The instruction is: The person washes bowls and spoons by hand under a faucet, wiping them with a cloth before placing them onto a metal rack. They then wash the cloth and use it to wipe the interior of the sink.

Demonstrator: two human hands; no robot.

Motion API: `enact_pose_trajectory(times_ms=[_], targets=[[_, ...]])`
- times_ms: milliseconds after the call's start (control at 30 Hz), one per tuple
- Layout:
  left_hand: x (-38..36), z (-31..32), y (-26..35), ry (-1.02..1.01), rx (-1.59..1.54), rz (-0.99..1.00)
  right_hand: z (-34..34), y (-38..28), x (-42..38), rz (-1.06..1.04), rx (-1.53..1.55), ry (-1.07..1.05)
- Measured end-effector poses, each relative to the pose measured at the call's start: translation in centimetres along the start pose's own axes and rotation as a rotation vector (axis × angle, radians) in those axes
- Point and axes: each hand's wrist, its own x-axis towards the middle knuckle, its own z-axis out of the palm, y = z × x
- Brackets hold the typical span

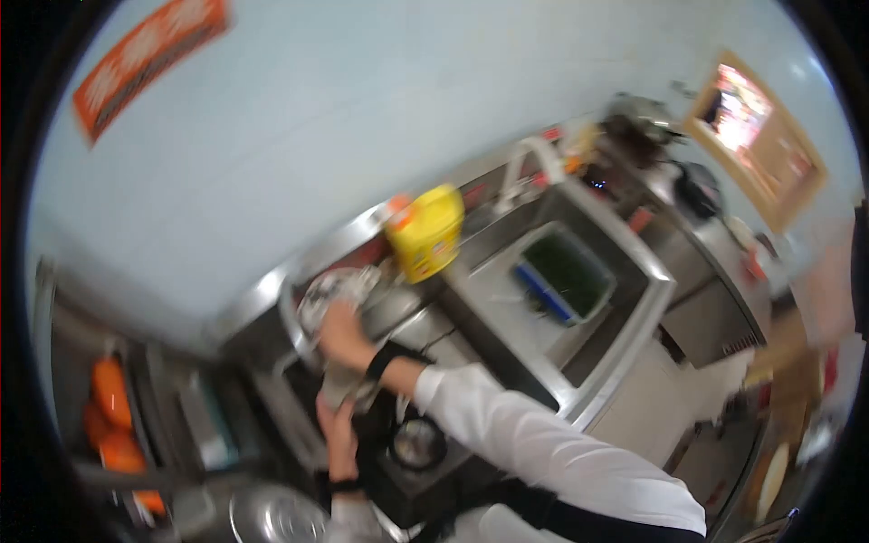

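Observation:
My left hand is closed around the lower end of a pale greyish object, whose kind is lost in blur. Just above it, my right hand is curled, with fingers blurred and partly hidden; what it holds cannot be made out. Beyond the right hand lies a crumpled-looking white and dark bundle in a round metal vessel at the left part of the sink. A yellow jug with an orange top stands behind the hands. Below them is a small round dark-rimmed vessel.
The right sink basin holds a clear, blue-edged tub of dark green contents. A pale faucet rises behind it. Orange items sit on a rack at left. Pots stand on the far right counter.

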Motion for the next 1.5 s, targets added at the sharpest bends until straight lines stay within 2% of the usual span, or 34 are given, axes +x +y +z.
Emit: enact_pose_trajectory(times_ms=[33, 67, 100, 133, 233, 300, 333, 400, 433, 467, 533, 567, 600, 633, 667, 700, 733, 767, 800, 833, 900, 933, 967, 1000, 1067, 1133, 1167, 1200, 1267, 1300, 1333, 1400, 1467, 1500], targets=[[-0.3, 0.3, 0.5, -0.01, -0.07, 0.012, 0.9, 0.9, 0.3, -0.122, -0.152, 0.304], [-0.4, 0.3, 0.9, -0.037, -0.05, 0.03, -1.4, 0.1, 0.4, -0.034, -0.165, 0.12], [-0.8, 0.4, 1.3, -0.007, -0.103, -0.008, -0.3, 1.1, 0.6, -0.05, -0.304, 0.122], [-0.7, 0.7, 1.7, 0.001, -0.158, -0.037, 0.3, 2.1, 1.5, 0.097, -0.057, -0.09], [0.1, 1.3, 2.6, 0.121, -0.285, -0.107, 1.9, 1.6, 1.8, 0.054, 0.008, -0.116], [0.9, 1.4, 1.9, 0.199, -0.398, -0.13, 1.8, 0.8, 2.5, 0.183, 0.364, -0.433], [1.2, 1.4, 1.6, 0.216, -0.396, -0.129, 4.2, 2.3, 2.6, 0.081, 0.523, -0.347], [1.6, 1.3, 1.6, 0.144, -0.434, -0.067, 7.5, 5.3, 2.9, 0.054, 0.868, -0.396], [1.6, 1.3, 2.0, 0.168, -0.489, -0.093, 2.7, 3.2, 1.3, 0.145, 0.655, -0.42], [1.7, 0.9, 2.2, 0.168, -0.486, -0.088, 2.7, 4.8, 0.3, 0.054, 0.602, -0.354], [2.2, 0.4, 1.9, 0.201, -0.674, -0.131, 3.9, 7.6, -2.8, 0.548, 1.236, -0.652], [2.6, -0.1, 0.6, 0.165, -0.631, -0.074, 2.4, 6.6, -4.4, 0.73, 1.533, -0.718], [2.9, -0.1, -0.4, 0.242, -0.378, 0.035, 0.7, 4.9, -6.1, 0.896, 1.832, -0.757], [3.1, -0.4, -1.8, 0.339, 0.007, 0.078, 8.4, 10.7, -8.3, 0.203, 1.255, -0.538], [3.4, -1.4, -3.3, 0.328, 0.142, 0.103, 5.7, 6.4, -10.0, -0.29, 0.741, -0.126], [1.5, 1.3, 1.0, 0.242, -0.184, -0.088, -0.6, -0.5, -9.5, 0.386, 1.196, -0.313], [3.5, -2.7, -3.6, 0.007, -0.486, -0.165, -0.1, -1.1, -9.9, -0.136, 0.49, -0.182], [3.9, -3.4, -3.6, -0.124, -0.57, -0.129, 3.9, -2.3, -11.2, -0.049, 0.857, 0.064], [4.8, -4.3, -4.5, -0.342, -0.653, -0.001, 3.9, -3.3, -12.0, 0.008, 0.492, -0.057], [6.1, -5.5, -6.5, -0.624, -0.802, 0.134, 5.3, -4.4, -13.4, -0.158, 0.232, 0.406], [6.4, -4.3, -7.9, -0.728, -0.939, 0.174, 5.1, -2.9, -11.6, 0.099, 0.451, 0.098], [5.4, -3.0, -7.0, -0.455, -0.659, 0.09, 4.7, -1.4, -9.9, 0.18, 0.552, -0.002], [3.8, -2.0, -5.9, -0.173, -0.376, 0.022, 4.7, -0.4, -9.2, 0.222, 0.587, 0.096], [2.4, -0.2, -4.2, -0.027, -0.358, -0.087, 4.6, 0.3, -8.4, 0.266, 0.623, 0.192], [3.2, -0.5, -2.7, -0.115, -0.589, -0.187, 5.4, -0.4, -9.5, 0.2, 0.644, 0.256], [6.4, -4.4, -4.6, -0.913, -0.742, 0.095, 3.1, -3.5, -13.2, -0.04, 0.511, 0.221], [6.6, -4.7, -4.6, -0.921, -0.789, -0.035, 2.2, -4.4, -14.2, -0.078, 0.521, 0.269], [5.3, -3.0, -4.1, -0.926, -0.79, -0.034, 2.4, -3.2, -13.1, -0.08, 0.517, 0.273], [1.4, 1.2, -2.5, -0.239, -0.281, 0.061, 4.2, 0.2, -9.8, 0.072, 0.606, 0.076], [1.6, 1.2, -3.0, -0.136, -0.278, -0.019, 4.0, 1.1, -8.8, 0.242, 0.578, 0.15], [0.7, 1.7, -3.5, 0.115, -0.337, -0.103, 3.4, 0.9, -8.4, 0.343, 0.481, 0.312], [1.8, -1.1, -3.5, 0.021, -0.521, -0.185, 6.8, 2.4, -8.4, 0.326, 0.662, 0.092], [2.0, -0.8, 1.3, -0.062, -0.599, -0.321, 5.5, -1.0, -11.7, 0.015, 0.788, 0.151], [1.5, -4.1, -1.1, -0.136, -0.272, 0.052, 3.4, -3.3, -13.5, -0.042, 0.695, 0.254]])
